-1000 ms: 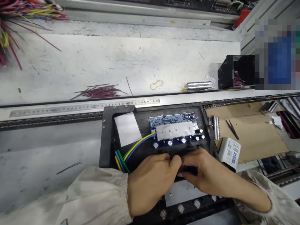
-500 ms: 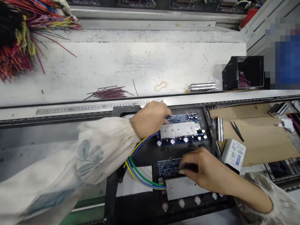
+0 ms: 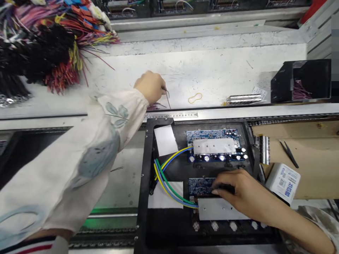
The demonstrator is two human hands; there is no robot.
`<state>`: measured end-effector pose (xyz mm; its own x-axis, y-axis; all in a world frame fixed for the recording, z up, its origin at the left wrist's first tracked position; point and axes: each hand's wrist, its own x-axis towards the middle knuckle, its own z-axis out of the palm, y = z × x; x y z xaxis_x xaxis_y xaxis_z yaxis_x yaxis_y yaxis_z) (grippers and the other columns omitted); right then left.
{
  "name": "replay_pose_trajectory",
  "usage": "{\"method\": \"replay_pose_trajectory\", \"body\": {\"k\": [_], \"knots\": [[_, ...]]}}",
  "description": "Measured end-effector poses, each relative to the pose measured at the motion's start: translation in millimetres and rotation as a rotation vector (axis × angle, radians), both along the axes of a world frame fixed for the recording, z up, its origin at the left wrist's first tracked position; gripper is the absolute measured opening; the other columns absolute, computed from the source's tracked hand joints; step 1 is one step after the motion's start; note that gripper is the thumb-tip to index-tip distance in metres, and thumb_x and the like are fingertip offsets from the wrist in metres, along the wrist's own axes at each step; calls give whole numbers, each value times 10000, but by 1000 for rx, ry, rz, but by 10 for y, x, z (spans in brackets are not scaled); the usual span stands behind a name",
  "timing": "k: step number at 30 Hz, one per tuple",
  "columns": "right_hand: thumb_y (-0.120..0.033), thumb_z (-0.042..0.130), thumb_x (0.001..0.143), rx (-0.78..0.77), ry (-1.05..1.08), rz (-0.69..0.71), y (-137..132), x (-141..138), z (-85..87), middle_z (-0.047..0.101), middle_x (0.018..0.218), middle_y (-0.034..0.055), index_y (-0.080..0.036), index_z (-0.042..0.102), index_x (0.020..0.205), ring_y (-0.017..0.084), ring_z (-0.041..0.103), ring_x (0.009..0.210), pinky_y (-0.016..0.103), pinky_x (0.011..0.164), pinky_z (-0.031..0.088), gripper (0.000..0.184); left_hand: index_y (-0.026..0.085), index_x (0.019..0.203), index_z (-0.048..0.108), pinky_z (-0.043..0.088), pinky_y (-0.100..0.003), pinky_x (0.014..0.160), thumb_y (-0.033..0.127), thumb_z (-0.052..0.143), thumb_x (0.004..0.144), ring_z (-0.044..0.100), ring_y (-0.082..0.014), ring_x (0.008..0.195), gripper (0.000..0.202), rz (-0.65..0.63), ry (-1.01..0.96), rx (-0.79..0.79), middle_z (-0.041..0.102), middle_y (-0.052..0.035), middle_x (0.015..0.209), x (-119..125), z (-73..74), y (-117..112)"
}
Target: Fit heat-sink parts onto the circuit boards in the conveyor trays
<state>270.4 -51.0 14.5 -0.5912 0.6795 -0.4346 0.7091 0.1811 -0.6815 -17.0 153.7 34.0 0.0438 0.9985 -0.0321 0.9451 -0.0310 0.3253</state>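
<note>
At far left a thick bundle of cut wires [image 3: 50,60] with coloured ends lies on the far bench [image 3: 212,63]. The left hand [image 3: 150,86] reaches out there, its fingers drawn together at a thin dark wire [image 3: 167,98]; whether they pinch it is hard to tell. A small pile of cut wires [image 3: 156,106] lies partly hidden under the hand, just behind a steel ruler [image 3: 172,115].

Nearer, a black fixture [image 3: 146,183] holds two white cards and two blue circuit boards. Blue, yellow and green leads [image 3: 169,183] loop from the upper board [image 3: 212,134] to the lower board [image 3: 200,187], which sits in the fixture's near half with its metal plate [image 3: 222,209] just nearer. The right hand [image 3: 243,190] lies on the lower board, its curled fingers closed around a black piece [image 3: 225,189] pressed against it.

Further right stand a rubber band [image 3: 195,98], metal bars [image 3: 244,99], a black bin [image 3: 300,82], tweezers [image 3: 289,154] and a white box [image 3: 283,182] on cardboard [image 3: 309,148].

A firm push or slip at the right hand could shift the lower board, and with so little slack, the leads could tug at their connections. The white box sits just beside the right wrist, so a sideways move could knock it. The fixture's right rail also limits movement that way, leaving the narrow gap between the boards as the main free room.
</note>
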Motion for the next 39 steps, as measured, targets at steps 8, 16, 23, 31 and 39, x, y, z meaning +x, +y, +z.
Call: {"method": "replay_pose_trajectory", "body": {"k": [8, 16, 23, 31, 39], "knots": [[-183, 484, 878, 231, 63, 95, 17, 150, 213, 716, 1001, 55, -179, 685, 1033, 199, 673, 916, 300, 805, 514, 254, 119, 1307, 482, 326, -471, 1039, 485, 227, 913, 481, -268, 1209, 595, -246, 217, 103, 542, -29, 1200, 10, 224, -944], [-522, 489, 854, 303, -262, -335, -439, 1137, 394, 722, 783, 95, -159, 684, 876, 213, 662, 627, 283, 519, 477, 412, 265, 1489, 30, 332, -507, 1128, 419, 481, 880, 277, -336, 1368, 773, -165, -82, 0, 214, -127, 1500, 44, -107, -3148], [-560, 563, 777, 288, -203, -337, -737, 993, 90, 705, 750, 81, -148, 654, 899, 226, 649, 622, 312, 538, 477, 439, 167, 1482, 114, 314, -491, 1142, 301, 441, 866, 345, -278, 1360, 710, 11, -165, -97, 375, -140, 1449, -41, -241, -3265], [-734, 537, 685, 212, -144, -191, -656, 315, -90, 690, 664, 74, -200, 568, 774, 250, 656, 602, 329, 528, 467, 543, 95, 1456, 230, 238, -355, 1178, 252, 451, 734, 334, -204, 1374, 771, 180, -240, -95, 341, -78, 1494, -725, -204, -3415], [-698, 487, 722, 354, -163, 135, -531, -555, -188, 527, 481, 5, -243, 411, 646, 188, 517, 466, 292, 484, 343, 467, 100, 1459, 237, 297, -313, 1142, 243, 415, 732, 389, -192, 1337, 761, 243, -71, -43, 391, -64, 1468, -1548, -281, -3569]]}}
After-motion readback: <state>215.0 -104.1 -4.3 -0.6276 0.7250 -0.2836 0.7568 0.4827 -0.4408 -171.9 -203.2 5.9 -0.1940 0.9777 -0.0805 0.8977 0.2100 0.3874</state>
